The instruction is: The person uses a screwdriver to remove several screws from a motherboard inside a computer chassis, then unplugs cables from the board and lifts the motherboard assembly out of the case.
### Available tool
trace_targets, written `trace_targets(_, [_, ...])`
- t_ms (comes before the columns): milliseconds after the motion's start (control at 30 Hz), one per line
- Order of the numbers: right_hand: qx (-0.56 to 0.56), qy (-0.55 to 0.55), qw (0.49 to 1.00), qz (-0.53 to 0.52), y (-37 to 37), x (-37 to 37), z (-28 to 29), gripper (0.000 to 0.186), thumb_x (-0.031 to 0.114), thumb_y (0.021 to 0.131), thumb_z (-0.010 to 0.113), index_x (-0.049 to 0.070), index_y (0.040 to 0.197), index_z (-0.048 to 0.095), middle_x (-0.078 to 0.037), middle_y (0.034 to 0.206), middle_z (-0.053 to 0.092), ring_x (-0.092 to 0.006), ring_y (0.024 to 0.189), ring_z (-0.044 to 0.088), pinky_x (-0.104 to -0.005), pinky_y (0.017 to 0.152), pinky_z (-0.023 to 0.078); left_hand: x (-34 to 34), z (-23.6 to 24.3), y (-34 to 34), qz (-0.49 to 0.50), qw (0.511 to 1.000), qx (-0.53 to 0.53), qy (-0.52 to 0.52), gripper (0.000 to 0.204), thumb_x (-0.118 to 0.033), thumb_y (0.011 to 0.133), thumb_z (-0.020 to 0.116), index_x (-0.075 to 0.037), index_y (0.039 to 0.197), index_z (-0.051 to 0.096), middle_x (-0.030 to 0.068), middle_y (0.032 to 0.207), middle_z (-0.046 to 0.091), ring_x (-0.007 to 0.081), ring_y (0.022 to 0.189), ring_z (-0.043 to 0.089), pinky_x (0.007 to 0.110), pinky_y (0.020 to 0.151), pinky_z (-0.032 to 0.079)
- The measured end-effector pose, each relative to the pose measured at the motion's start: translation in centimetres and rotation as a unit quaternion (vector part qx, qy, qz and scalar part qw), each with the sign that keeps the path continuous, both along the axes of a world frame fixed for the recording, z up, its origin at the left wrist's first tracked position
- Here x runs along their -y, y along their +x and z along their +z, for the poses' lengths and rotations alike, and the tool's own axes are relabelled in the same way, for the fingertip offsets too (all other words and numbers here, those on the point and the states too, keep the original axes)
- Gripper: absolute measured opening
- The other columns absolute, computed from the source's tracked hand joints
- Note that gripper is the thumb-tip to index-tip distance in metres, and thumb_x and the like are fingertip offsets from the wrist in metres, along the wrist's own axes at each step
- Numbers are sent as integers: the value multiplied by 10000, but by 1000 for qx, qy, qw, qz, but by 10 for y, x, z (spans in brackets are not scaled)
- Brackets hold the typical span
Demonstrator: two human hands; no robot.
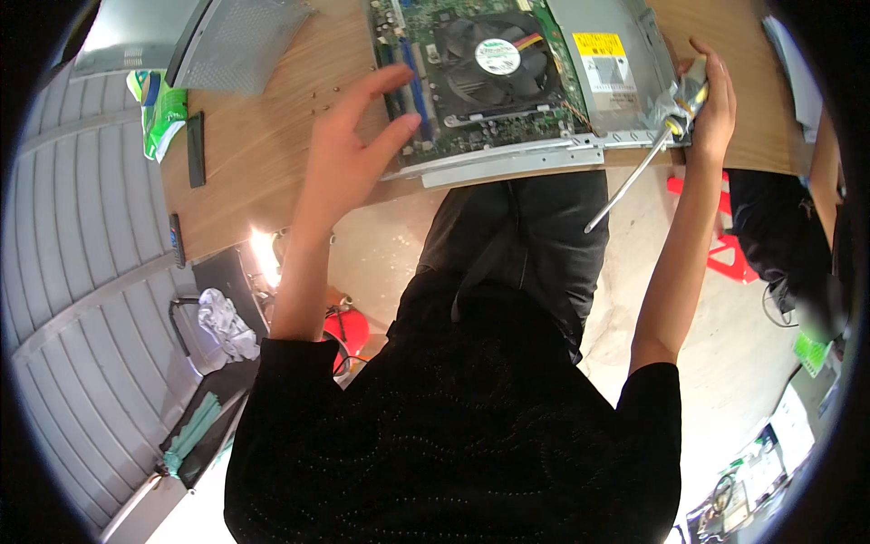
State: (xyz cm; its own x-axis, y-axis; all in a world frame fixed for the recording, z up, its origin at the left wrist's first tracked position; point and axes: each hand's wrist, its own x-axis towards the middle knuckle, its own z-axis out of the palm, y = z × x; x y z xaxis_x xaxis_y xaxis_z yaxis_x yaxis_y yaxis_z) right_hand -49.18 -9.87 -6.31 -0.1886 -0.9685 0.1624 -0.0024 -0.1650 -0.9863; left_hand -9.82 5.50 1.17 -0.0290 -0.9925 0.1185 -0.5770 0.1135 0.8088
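Head view: at wooden table [258, 136] near ribbed grey wall [77, 199], facing open, silver, black-fanned computer case [512, 168]; with left hand [352, 136] splayed, gripping screwdriver [632, 174] in right hand [717, 109].

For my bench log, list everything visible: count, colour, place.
Wooden table: 1, brown, top of view
Open computer chassis: 1, silver, on table
Motherboard: 1, green, inside chassis
Cooling fan: 1, black, on motherboard
Screwdriver: 1, silver shaft, chassis's right corner
Perforated panel: 1, grey, table's left
Packet: 1, green, table's left edge
Bar: 1, black, beside packet
Co-worker: 1, black trousers, right
Surrounding clutter: uncountable, mixed, both sides
T-shirt: 1, black, lower centre
Left fingers: 1 set, bare, beside motherboard
Right fingers: 1 set, bare, around screwdriver
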Motion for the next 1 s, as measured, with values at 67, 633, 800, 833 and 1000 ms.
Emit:
trace_targets(67, [24, 3, 1000, 12, -4, 5, -1, 406, 275, 1088, 451, -17, 1275, 664, -62, 921, 661, -126, 812, 590, -244, 774, 460, -5, 0, 3, 4, 1000, -3, 28, 412, -95, 939, 713, -23, 1338, 638, 118, 1316, 699, 211, 1262, 622, 350, 1092, 438])
trace_targets(633, [-340, 275, 850, 294, 129, -35, 121, 339, 331, 948, 738, 39, 1109, 674, 3, 724, 603, -93, 583, 552, -260, 534, 434, 47, -41, 5, 11, 990, -18, -137, 368, -133, 897, 760, -44, 1247, 690, 123, 1193, 739, 296, 1147, 684, 391, 1078, 473])
trace_targets(800, [-488, 177, 806, 285, 137, -34, 121, 370, 354, 961, 728, -4, 952, 636, -70, 590, 546, -118, 547, 569, -313, 524, 428, 40, -53, 0, 5, 983, -25, -184, 453, -231, 892, 764, -55, 1293, 653, 142, 1224, 706, 341, 1152, 635, 525, 1179, 364])
trace_targets(833, [-487, 173, 806, 290, 135, -33, 122, 361, 345, 964, 725, -4, 945, 633, -66, 593, 549, -120, 550, 573, -312, 526, 430, 39, -54, -1, 2, 981, -3, -195, 466, -240, 890, 766, -40, 1294, 649, 144, 1234, 702, 339, 1181, 623, 532, 1180, 356])
trace_targets(1000, [-402, 248, 818, 329, 126, -24, 122, 254, 220, 966, 719, -10, 1026, 630, -49, 698, 627, -123, 629, 625, -294, 560, 454, 39, -54, -5, -13, 983, 31, -181, 525, -207, 874, 772, -29, 1346, 627, 171, 1183, 711, 336, 1254, 591, 540, 1173, 341])
